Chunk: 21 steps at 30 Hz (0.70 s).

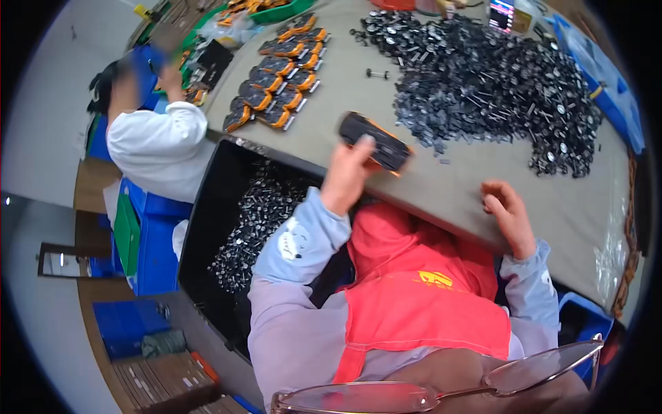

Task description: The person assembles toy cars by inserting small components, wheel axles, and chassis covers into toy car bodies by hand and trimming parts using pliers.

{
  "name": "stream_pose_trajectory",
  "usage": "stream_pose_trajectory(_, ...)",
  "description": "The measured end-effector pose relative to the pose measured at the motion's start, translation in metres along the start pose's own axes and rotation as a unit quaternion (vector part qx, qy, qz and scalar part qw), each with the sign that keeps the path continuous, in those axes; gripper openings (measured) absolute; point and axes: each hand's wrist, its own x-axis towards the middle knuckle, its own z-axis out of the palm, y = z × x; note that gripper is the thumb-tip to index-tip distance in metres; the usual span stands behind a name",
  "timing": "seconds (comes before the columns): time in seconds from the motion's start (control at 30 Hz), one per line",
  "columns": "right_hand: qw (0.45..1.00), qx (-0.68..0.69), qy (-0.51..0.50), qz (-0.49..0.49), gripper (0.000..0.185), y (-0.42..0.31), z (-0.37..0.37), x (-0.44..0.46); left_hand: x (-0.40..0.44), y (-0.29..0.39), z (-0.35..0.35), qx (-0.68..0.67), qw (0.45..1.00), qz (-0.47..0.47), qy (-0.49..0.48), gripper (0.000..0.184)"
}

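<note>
My left hand point(349, 172) grips a black-and-orange toy car chassis point(376, 143), thumb on top, tilted just above the table's near edge. Slight blur softens the chassis. Over the table's edge further right is my right hand point(509, 217), its fingers loosely bent and apart, with nothing visible in them. Beyond the hands spreads a large heap of small black wheels and axles point(483, 90), with dark plastic pieces among them. One wheel-and-axle pair point(377, 74) lies alone left of the heap. Several similar black-and-orange chassis point(265, 86) stand in rows at the far left of the table.
A black bin point(207, 228) with loose wheel parts sits left of my lap. A co-worker in a white sleeve point(155, 141) is at the left. Blue crates point(155, 241) stand behind. A lit screen point(501, 15) and blue plastic bag point(600, 76) lie at the far side.
</note>
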Motion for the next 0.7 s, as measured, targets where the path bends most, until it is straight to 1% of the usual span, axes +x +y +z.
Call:
stream_pose_trajectory(0.03,0.999,-0.038,-0.001,-0.018,0.022,0.006,-0.004,0.002,0.001,0.02,-0.022,0.019,0.996,0.061,0.058,0.028)
stream_pose_trajectory(0.1,0.992,-0.115,-0.012,-0.056,0.017,0.017,-0.003,0.003,0.012,0.059,-0.095,0.056,0.981,0.128,0.136,0.025)
stream_pose_trajectory(0.13,0.989,-0.118,0.003,-0.09,0.013,0.016,0.001,0.003,0.015,0.08,-0.123,0.058,0.967,0.164,0.187,0.024)
stream_pose_trajectory(0.17,0.989,-0.119,-0.003,-0.087,0.012,0.015,0.002,0.006,0.018,0.098,-0.149,0.059,0.951,0.195,0.231,0.024)
stream_pose_trajectory(0.23,0.989,-0.125,0.002,-0.077,0.012,0.012,0.001,0.006,0.018,0.122,-0.216,0.045,0.943,0.149,0.293,0.025)
stream_pose_trajectory(0.27,0.989,-0.127,0.002,-0.074,0.013,0.008,0.003,0.007,0.013,0.128,-0.226,0.04,0.943,0.12,0.308,0.025)
stream_pose_trajectory(0.3,0.979,-0.172,-0.022,-0.107,0.013,0.006,0.005,0.011,0.008,0.127,-0.233,0.034,0.943,0.088,0.318,0.025)
stream_pose_trajectory(0.33,0.966,-0.218,-0.039,-0.132,0.012,0.005,0.004,0.014,0.006,0.121,-0.244,0.011,0.958,0.084,0.274,0.024)
stream_pose_trajectory(0.37,0.961,-0.221,-0.065,-0.154,0.012,-0.001,0.009,0.019,0.004,0.113,-0.244,-0.002,0.971,0.072,0.226,0.026)
stream_pose_trajectory(0.4,0.957,-0.228,-0.079,-0.159,0.012,-0.008,0.019,0.023,-0.002,0.115,-0.237,0.371,0.908,0.027,0.193,0.025)
stream_pose_trajectory(0.43,0.944,-0.259,-0.104,-0.177,0.013,-0.009,0.023,0.029,-0.007,0.116,-0.23,0.691,0.704,0.012,0.164,0.025)
stream_pose_trajectory(0.47,0.925,-0.268,-0.107,-0.247,0.013,-0.002,0.029,0.033,0.012,0.106,-0.287,0.358,0.917,0.012,0.174,0.026)
stream_pose_trajectory(0.5,0.895,-0.335,-0.134,-0.264,0.009,-0.005,0.033,0.035,0.029,0.095,-0.342,-0.032,0.978,0.031,0.203,0.028)
stream_pose_trajectory(0.53,0.843,-0.415,-0.128,-0.318,0.009,-0.01,0.036,0.034,0.031,0.097,-0.334,-0.042,0.97,0.045,0.235,0.032)
stream_pose_trajectory(0.57,0.815,-0.442,-0.125,-0.353,0.009,-0.012,0.04,0.032,0.028,0.101,-0.366,-0.046,0.963,0.039,0.263,0.037)
stream_pose_trajectory(0.6,0.784,-0.465,-0.13,-0.391,0.01,-0.015,0.045,0.034,0.026,0.106,-0.368,-0.01,0.964,0.023,0.265,0.038)
stream_pose_trajectory(0.7,0.768,-0.473,-0.128,-0.412,0.011,-0.013,0.048,0.037,0.036,0.114,-0.354,0.076,0.961,0.011,0.267,0.042)
